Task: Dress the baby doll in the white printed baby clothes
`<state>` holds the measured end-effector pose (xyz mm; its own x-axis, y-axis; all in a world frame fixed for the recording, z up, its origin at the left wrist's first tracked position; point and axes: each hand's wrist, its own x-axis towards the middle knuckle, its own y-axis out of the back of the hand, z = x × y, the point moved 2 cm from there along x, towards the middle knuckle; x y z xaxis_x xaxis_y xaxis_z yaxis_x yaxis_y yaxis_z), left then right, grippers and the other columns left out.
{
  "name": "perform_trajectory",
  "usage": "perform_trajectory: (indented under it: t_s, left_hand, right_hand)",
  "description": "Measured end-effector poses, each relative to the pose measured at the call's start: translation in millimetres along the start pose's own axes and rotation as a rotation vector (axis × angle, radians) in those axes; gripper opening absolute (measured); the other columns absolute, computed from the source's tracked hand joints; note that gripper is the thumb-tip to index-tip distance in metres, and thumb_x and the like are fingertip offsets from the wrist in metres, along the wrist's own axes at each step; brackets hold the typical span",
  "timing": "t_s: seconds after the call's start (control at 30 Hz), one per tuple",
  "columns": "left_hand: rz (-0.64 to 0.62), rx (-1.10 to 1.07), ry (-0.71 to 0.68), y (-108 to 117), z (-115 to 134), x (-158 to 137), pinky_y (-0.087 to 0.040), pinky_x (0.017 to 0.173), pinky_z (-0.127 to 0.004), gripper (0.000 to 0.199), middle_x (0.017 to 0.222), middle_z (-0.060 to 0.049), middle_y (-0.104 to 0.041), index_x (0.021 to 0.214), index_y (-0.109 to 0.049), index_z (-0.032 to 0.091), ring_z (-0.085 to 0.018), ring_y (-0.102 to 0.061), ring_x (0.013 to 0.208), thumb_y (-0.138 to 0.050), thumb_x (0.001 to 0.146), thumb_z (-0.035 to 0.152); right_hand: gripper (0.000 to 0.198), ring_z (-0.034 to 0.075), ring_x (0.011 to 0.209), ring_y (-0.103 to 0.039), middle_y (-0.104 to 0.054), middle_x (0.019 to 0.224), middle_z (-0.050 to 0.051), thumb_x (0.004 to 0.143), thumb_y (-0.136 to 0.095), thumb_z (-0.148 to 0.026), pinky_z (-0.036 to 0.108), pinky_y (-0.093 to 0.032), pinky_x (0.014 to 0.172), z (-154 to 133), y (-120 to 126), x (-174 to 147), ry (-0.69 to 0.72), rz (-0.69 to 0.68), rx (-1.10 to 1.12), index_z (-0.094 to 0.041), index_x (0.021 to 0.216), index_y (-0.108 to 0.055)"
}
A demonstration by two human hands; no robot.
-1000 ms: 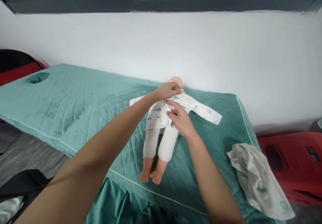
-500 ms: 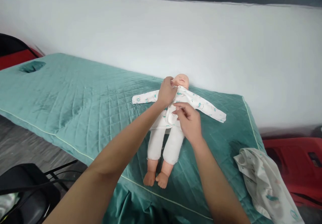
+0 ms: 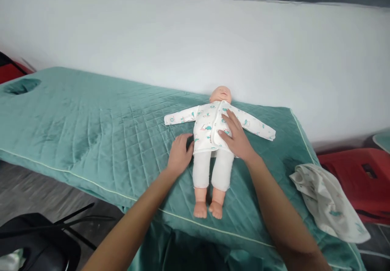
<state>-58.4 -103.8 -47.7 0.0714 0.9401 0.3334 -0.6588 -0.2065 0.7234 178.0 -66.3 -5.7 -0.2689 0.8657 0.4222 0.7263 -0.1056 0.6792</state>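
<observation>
A baby doll (image 3: 221,94) lies on its back with its head toward the wall and its arms spread. It wears a white printed jacket (image 3: 205,126), its front edges overlapping down the middle, over a white cloth lower body and legs. My right hand (image 3: 237,136) rests with fingers spread on the jacket's front, on the right side of the chest. My left hand (image 3: 180,152) lies on the bed beside the doll's waist, its fingertips at the jacket's side edge, fingers not wrapped around anything.
The green quilted bed (image 3: 122,141) has a face hole (image 3: 22,86) at its far left. A crumpled printed cloth (image 3: 329,202) lies at the right edge. Red chairs (image 3: 353,173) stand to the right, a black chair (image 3: 39,238) at lower left. A white wall (image 3: 183,39) runs behind.
Both hands have left the jacket's middle front opening. The left hand moved down to the doll's side; the right opened flat on the chest. The jacket front now lies flatter.
</observation>
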Motion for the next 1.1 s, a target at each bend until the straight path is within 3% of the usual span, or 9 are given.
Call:
perform_trajectory:
  t_s: [0.13, 0.27, 0.4, 0.53, 0.67, 0.83, 1.1]
  left_hand:
    - [-0.101, -0.001, -0.039, 3, 1, -6, -0.044, 0.108, -0.048, 0.037, 0.126, -0.009, -0.067, 0.126, -0.056, 0.022, -0.027, -0.059, 0.122, -0.049, 0.090, 0.018]
    - [-0.166, -0.015, -0.078, 3, 0, -7, -0.031, 0.120, -0.052, 0.047, 0.131, -0.008, -0.067, 0.130, -0.054, 0.023, -0.025, -0.059, 0.125, -0.051, 0.084, 0.013]
    - [-0.237, -0.046, -0.113, 4, 0, -9, -0.020, 0.125, -0.054, 0.058, 0.137, -0.009, -0.064, 0.139, -0.047, 0.024, -0.025, -0.058, 0.129, -0.056, 0.082, 0.019]
    - [-0.226, -0.061, -0.131, 5, 2, -12, -0.020, 0.126, -0.051, 0.058, 0.132, -0.008, -0.066, 0.140, -0.045, 0.024, -0.024, -0.059, 0.127, -0.057, 0.083, 0.025]
    - [-0.164, -0.087, -0.108, 4, 3, -11, -0.031, 0.121, -0.047, 0.033, 0.117, -0.005, -0.071, 0.118, -0.055, 0.024, -0.023, -0.064, 0.114, -0.052, 0.086, 0.023]
    - [-0.081, -0.110, 0.015, 6, 2, -12, -0.049, 0.095, -0.041, 0.014, 0.103, -0.004, -0.071, 0.100, -0.056, 0.025, -0.024, -0.064, 0.100, -0.050, 0.088, 0.027]
    - [0.019, -0.116, 0.051, 11, -2, -27, -0.047, 0.081, -0.032, 0.005, 0.088, -0.001, -0.065, 0.089, -0.053, 0.023, -0.020, -0.061, 0.084, -0.049, 0.085, 0.025]
  right_hand:
    - [0.062, 0.023, 0.157, -0.013, -0.017, 0.170, 0.005, 0.100, -0.048, -0.047, 0.052, -0.016, 0.128, -4, -1, -30, -0.028, 0.028, 0.051, -0.030, 0.158, -0.032]
    - [0.069, 0.023, 0.157, -0.016, -0.014, 0.170, 0.004, 0.101, -0.048, -0.044, 0.051, -0.017, 0.128, -7, -6, -81, -0.134, 0.052, 0.105, -0.032, 0.162, -0.019]
    - [0.058, 0.025, 0.148, -0.038, -0.038, 0.161, 0.007, 0.100, -0.047, -0.040, 0.053, -0.029, 0.123, -10, -9, -114, -0.295, 0.143, 0.139, -0.031, 0.157, -0.034]
    - [0.047, 0.028, 0.118, -0.060, -0.063, 0.132, 0.013, 0.094, -0.051, -0.033, 0.049, -0.049, 0.102, -9, -6, -110, -0.355, 0.277, 0.010, -0.022, 0.140, -0.054]
    - [0.033, 0.029, 0.098, -0.065, -0.071, 0.111, 0.012, 0.089, -0.054, -0.033, 0.045, -0.051, 0.087, -3, -5, -92, -0.479, 0.278, -0.076, -0.020, 0.118, -0.063]
    - [0.034, 0.031, 0.093, -0.067, -0.073, 0.103, 0.011, 0.089, -0.050, -0.035, 0.043, -0.050, 0.082, -1, -4, -88, -0.602, 0.249, -0.084, -0.021, 0.118, -0.061]
    - [0.042, 0.031, 0.089, -0.068, -0.074, 0.095, 0.011, 0.089, -0.047, -0.038, 0.039, -0.047, 0.078, -6, 2, -107, -0.660, 0.304, -0.126, -0.019, 0.123, -0.062]
